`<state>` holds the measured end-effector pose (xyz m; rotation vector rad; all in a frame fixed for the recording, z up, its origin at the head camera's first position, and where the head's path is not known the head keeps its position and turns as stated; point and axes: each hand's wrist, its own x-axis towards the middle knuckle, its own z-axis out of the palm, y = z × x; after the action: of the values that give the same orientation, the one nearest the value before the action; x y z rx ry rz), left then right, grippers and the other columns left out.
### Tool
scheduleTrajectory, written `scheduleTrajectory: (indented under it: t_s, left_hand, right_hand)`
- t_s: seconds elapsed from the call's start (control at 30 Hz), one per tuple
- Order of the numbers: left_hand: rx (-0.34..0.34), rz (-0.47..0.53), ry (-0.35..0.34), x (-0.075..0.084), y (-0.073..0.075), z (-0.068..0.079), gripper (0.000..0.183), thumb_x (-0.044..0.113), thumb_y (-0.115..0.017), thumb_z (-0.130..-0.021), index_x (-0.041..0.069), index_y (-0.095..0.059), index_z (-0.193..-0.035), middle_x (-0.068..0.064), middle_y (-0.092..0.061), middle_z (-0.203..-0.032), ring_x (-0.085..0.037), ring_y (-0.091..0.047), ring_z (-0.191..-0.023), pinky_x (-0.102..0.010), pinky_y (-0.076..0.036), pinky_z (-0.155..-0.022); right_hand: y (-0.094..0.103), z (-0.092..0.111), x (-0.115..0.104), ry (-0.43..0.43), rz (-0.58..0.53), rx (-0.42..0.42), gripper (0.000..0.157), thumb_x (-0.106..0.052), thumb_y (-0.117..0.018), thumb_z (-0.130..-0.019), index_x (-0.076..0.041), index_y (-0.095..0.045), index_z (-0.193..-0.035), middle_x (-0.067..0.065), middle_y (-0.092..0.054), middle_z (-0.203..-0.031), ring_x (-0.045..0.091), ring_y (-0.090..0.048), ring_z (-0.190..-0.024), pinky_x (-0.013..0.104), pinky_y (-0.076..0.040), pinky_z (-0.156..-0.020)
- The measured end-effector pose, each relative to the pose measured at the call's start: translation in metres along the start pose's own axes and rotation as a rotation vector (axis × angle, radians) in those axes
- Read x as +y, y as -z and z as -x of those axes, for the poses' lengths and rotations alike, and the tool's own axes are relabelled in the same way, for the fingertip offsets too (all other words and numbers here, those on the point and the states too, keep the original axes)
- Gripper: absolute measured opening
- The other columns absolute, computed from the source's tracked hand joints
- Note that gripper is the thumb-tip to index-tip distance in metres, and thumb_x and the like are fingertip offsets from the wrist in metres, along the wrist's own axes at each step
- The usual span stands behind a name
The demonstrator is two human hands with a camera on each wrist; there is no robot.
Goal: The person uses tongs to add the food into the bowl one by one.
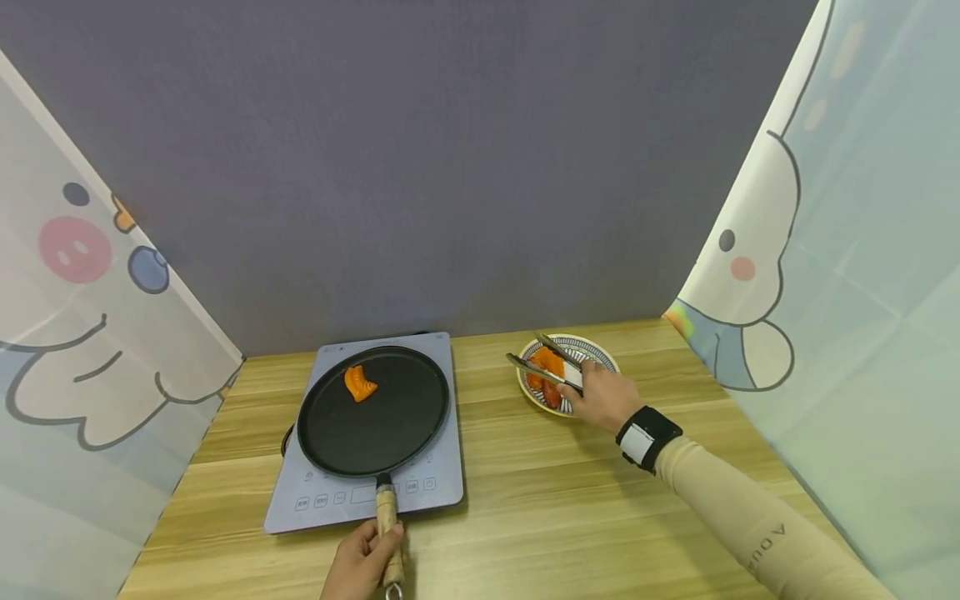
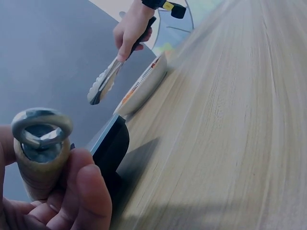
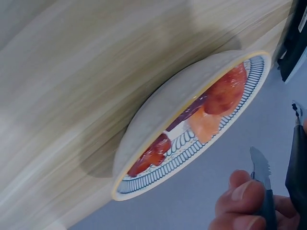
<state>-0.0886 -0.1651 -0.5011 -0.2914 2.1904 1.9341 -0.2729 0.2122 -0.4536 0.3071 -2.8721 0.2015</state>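
My left hand (image 1: 362, 560) grips the wooden handle (image 1: 387, 510) of a flat black frying pan (image 1: 375, 429). A single orange piece of food (image 1: 360, 384) lies in the upper left of the pan. With my right hand (image 1: 609, 398) I hold metal tongs (image 1: 527, 365) with dark grips over a patterned bowl (image 3: 144, 112). The arms of the tongs are spread apart, and nothing shows between their tips in the left wrist view. Inside the bowl are several red and orange food pieces (image 3: 225, 91), one of them a paler orange piece (image 3: 204, 125).
Beneath the pan is a grey induction cooktop (image 1: 442, 492) with touch buttons along its front. Cooktop and bowl stand on a wood-grain table (image 1: 525, 533). A dark grey panel (image 1: 450, 167) rises behind, and cartoon-printed panels (image 1: 862, 250) flank both sides.
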Motion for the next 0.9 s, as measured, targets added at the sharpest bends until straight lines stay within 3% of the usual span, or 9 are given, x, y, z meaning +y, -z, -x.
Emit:
scheduleTrajectory:
  t_s: [0.27,0.63,0.9]
  left_hand:
    - [0.022,-0.033,-0.014,0.000,0.000,0.001,0.036,0.026,-0.053,-0.090,-0.009,-0.053,-0.093,-0.011,-0.063,-0.066,-0.021,-0.055,-0.053,-0.027,-0.047,-0.049]
    - [0.023,-0.053,-0.021,0.001,0.000,-0.002,0.036,0.026,-0.053,-0.090,-0.010,-0.052,-0.094,-0.011,-0.062,-0.067,-0.021,-0.054,-0.053,-0.027,-0.047,-0.049]
    - [0.008,-0.098,0.002,0.004,0.003,-0.003,0.041,0.031,-0.053,-0.090,-0.009,-0.053,-0.099,-0.012,-0.064,-0.071,-0.020,-0.054,-0.056,-0.026,-0.046,-0.050]
  right_hand:
    - [-0.002,-0.001,0.009,-0.042,-0.019,-0.023,0.050,-0.056,-0.051,-0.082,-0.006,-0.046,-0.081,0.008,-0.050,-0.063,0.023,-0.045,-0.047,0.041,-0.039,-0.036]
    - [-0.004,-0.004,0.027,-0.070,0.020,-0.072,0.057,-0.058,-0.046,-0.085,-0.002,-0.053,-0.091,0.015,-0.058,-0.070,0.028,-0.052,-0.052,0.043,-0.042,-0.038]
    - [-0.001,-0.006,0.033,-0.063,0.011,-0.129,0.049,-0.056,-0.047,-0.086,-0.008,-0.052,-0.075,0.008,-0.052,-0.059,0.022,-0.046,-0.046,0.039,-0.038,-0.037]
